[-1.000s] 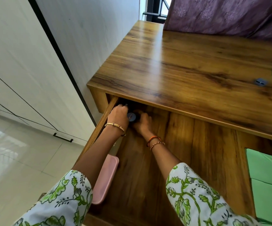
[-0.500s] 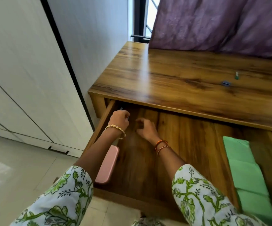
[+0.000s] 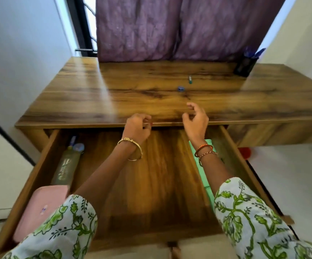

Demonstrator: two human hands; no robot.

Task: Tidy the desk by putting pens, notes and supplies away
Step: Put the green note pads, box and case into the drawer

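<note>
Seen from the head camera, both hands have come up out of the back-left corner of the drawer (image 3: pixel 45 161), where they were a second ago, and now hang at the front edge of the desk (image 3: pixel 114 101). The left hand (image 3: pixel 137 127) is loosely curled and holds nothing; the right hand (image 3: pixel 196 121) likewise has relaxed, half-bent fingers with nothing between them. The view has swung to face the desk squarely, so the purple curtain (image 3: pixel 170 28) and a dark pen holder (image 3: pixel 244 67) at the far right corner now show. In the drawer's left side lie a long clear case (image 3: pixel 65 165), a small round blue item (image 3: pixel 78 147) at its far end, and a pink box (image 3: pixel 39 210) nearer the person; green paper (image 3: pixel 202 165) lies along the right side. On the desktop a small blue item (image 3: pixel 180 88) and a green-tipped one (image 3: pixel 190 80) lie near each other, well apart from both hands.
</note>
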